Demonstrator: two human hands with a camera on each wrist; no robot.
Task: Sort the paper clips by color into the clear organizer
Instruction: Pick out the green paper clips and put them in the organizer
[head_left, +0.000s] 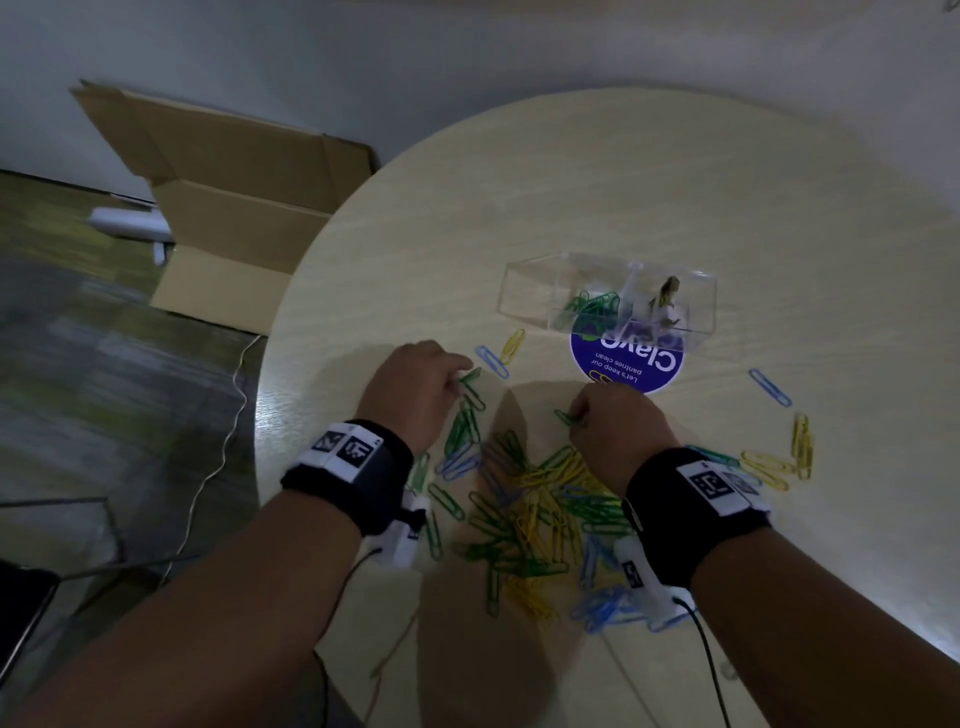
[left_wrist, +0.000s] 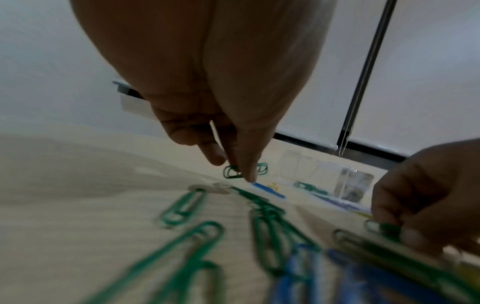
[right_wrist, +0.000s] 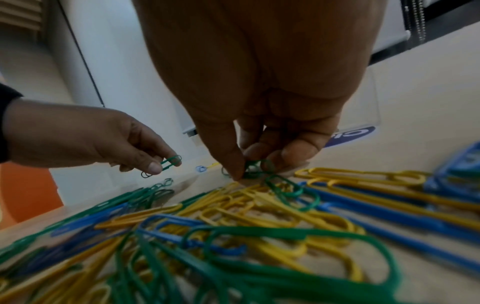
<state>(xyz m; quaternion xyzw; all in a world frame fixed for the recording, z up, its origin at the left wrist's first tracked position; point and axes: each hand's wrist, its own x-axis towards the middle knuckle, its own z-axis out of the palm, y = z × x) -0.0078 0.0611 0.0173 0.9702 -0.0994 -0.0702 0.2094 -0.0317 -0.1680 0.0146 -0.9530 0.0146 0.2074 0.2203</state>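
Observation:
A heap of green, yellow and blue paper clips (head_left: 535, 504) lies on the round table between my wrists. My left hand (head_left: 457, 382) pinches a green paper clip (head_left: 470, 375) above the table at the heap's far left edge; the same green clip (right_wrist: 170, 162) shows between thumb and finger in the right wrist view. My right hand (head_left: 576, 418) pinches green clips (right_wrist: 255, 167) at the heap's far side, its fingertips down on the table. The clear organizer (head_left: 535, 275) stands beyond the hands, with green clips (head_left: 592, 306) in its left compartment.
A round blue sticker (head_left: 628, 364) lies under the organizer's near edge. Stray blue (head_left: 770, 387) and yellow clips (head_left: 802, 444) lie to the right, others (head_left: 501, 353) near my left hand. A cardboard box (head_left: 223, 208) stands off the table's left edge (head_left: 270, 332).

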